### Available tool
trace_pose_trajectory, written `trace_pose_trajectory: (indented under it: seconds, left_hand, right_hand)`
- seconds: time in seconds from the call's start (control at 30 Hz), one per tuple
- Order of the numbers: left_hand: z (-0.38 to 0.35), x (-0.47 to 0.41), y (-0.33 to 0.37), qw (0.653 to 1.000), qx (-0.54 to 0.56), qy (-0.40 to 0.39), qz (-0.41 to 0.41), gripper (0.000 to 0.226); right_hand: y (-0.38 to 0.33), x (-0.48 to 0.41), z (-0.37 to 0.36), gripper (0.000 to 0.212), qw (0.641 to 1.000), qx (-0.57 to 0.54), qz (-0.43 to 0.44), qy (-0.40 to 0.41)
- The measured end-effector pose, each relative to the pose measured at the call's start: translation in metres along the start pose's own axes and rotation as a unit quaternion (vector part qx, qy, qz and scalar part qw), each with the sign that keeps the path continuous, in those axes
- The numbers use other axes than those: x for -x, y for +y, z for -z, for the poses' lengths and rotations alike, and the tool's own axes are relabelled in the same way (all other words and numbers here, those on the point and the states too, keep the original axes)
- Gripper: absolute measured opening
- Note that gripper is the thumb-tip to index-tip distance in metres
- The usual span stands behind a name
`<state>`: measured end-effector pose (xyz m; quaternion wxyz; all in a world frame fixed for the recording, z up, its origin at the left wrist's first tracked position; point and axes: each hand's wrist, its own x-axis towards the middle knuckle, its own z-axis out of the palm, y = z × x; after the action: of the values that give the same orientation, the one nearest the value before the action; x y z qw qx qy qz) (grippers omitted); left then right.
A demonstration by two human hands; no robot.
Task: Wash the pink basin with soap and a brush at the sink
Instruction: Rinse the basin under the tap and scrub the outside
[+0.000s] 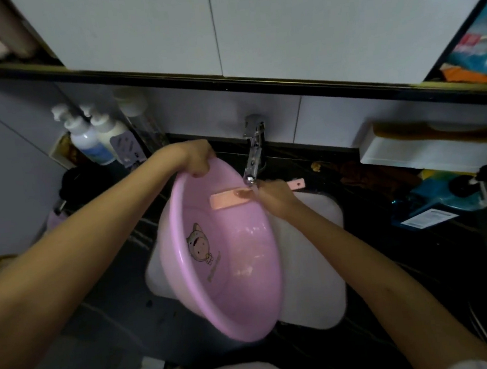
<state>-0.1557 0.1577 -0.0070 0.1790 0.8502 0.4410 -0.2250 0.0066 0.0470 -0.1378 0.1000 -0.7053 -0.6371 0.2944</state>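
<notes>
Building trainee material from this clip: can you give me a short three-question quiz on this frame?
1. True or false: the left hand grips the pink basin by its far rim.
2. What does the right hand hold near the faucet? A sponge; B pink brush; C cup.
3. Fill in: the basin is tilted over the white ____.
Key: 1 true; 2 B; 3 sink.

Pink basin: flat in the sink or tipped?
Tipped. The pink basin leans steeply, its inside facing the camera, the left hand gripping its upper rim.
</notes>
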Motion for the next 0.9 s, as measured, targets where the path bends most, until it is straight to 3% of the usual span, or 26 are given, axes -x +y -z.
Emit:
trace_pose_trajectory:
  seconds: [0.07,0.17,0.27,0.4,0.47,0.6,0.67,0.8,0.9]
  left_hand:
    - [-0.003,0.0,-0.004,1.0,0.009,0.004,-0.002,0.054]
    - [-0.006,-0.002,-0.011,1.0,0.02,0.008,-0.006,0.054]
    - [-0.006,-0.002,-0.012,1.0,0.02,0.01,-0.014,0.054]
    - [-0.004,0.0,-0.004,1.0,0.017,0.011,-0.011,0.053]
    - [-0.004,0.001,0.0,1.0,0.013,0.014,-0.009,0.052]
    - [-0.003,0.002,0.003,1.0,-0.002,0.015,-0.003,0.049]
    - [-0.004,0.003,0.0,1.0,0.002,0.011,0.0,0.049]
    - [-0.007,0.01,-0.003,0.999,0.024,0.028,0.016,0.05]
    - [-0.01,0.029,0.003,0.991,0.053,0.093,0.081,0.048]
  right_hand:
    - [-0.006,-0.001,-0.003,0.044,1.0,-0.017,0.004,0.001]
    - [0.007,0.011,-0.022,0.042,0.985,-0.15,-0.078,-0.039]
    - [0.024,0.023,-0.036,0.064,0.986,-0.022,-0.097,-0.137]
    - [0.027,0.023,-0.029,0.063,0.968,0.062,-0.095,-0.223]
    - [0.022,0.015,-0.02,0.057,0.978,0.045,-0.077,-0.19]
    - [0.008,0.008,0.0,0.04,0.995,0.104,0.003,-0.003]
    - [0.012,0.012,0.001,0.041,0.996,0.084,-0.003,0.016]
    - [0.027,0.039,-0.012,0.058,0.988,0.065,-0.066,-0.123]
    - [0.041,0.058,-0.027,0.061,0.97,0.059,-0.108,-0.209]
